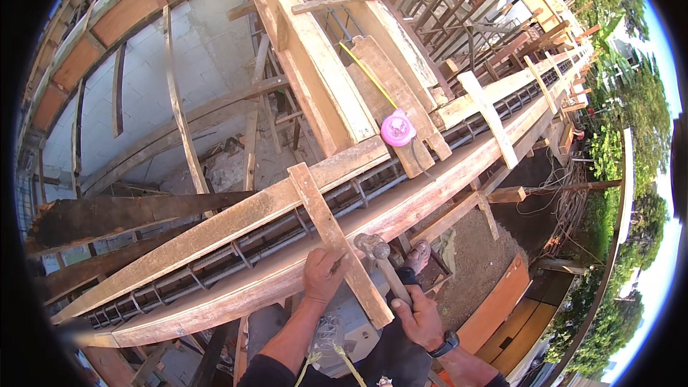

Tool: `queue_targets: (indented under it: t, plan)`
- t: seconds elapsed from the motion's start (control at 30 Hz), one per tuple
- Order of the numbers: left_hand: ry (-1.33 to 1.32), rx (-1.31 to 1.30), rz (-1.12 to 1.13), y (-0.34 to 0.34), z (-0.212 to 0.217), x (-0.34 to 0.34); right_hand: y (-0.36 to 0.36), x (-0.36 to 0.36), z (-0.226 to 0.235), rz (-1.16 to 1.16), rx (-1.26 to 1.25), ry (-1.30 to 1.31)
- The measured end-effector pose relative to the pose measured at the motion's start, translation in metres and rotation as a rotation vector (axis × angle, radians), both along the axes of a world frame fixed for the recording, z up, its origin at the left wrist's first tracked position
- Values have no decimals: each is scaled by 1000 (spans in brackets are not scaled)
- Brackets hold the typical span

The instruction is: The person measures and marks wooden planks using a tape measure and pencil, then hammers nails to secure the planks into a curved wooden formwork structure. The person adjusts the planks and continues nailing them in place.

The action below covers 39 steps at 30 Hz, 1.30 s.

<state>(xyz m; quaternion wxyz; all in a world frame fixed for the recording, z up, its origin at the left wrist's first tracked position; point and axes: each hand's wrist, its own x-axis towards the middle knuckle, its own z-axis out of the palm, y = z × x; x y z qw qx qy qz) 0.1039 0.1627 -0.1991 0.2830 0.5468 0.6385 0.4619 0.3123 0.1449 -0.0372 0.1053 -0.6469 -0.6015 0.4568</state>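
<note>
Hammer (388, 272) is in the right hand (421, 317), fingers wrapped round the handle, head up by the right edge of the wooden crosspiece (331, 226). Left hand (322, 274) is curled in at the crosspiece's left edge; can't tell from my feed whether it grips the wood or pinches something small, and I see no nail. Crosspiece lies across the formwork trough, over the rebar cage (240, 252), its near end sticking out past the outer side board (401, 215). Pink tape measure (398, 129) sits farther along on loose planks, blade out, well apart from both hands.

My read: step in hand is fixing or adjusting this crosspiece. Next move would call for a firm left hold, crosspiece seated on both side boards, and short controlled blows, left fingers clear of the hammer head.
</note>
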Motion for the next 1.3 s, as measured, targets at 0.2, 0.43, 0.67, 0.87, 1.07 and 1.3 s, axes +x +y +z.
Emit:
queue_targets:
  t: [0.2,0.43,0.67,0.87,1.07,1.3]
  plan:
    - [-82,-66,58,-10,6,6,74,38,-37,-223,473,-143]
    - [-384,-807,54,-70,23,25,216,108,-95,-283,548,-489]
    - [-957,-720,303,-45,13,73,307,146,-132,-262,640,-537]
    - [-1066,-784,517,-31,13,96,342,141,-145,-235,673,-625]
    - [-1207,-919,520,-24,17,91,323,78,-129,-1,874,-409]
    - [-1154,-810,492,-35,14,94,335,-5,-115,327,614,-419]
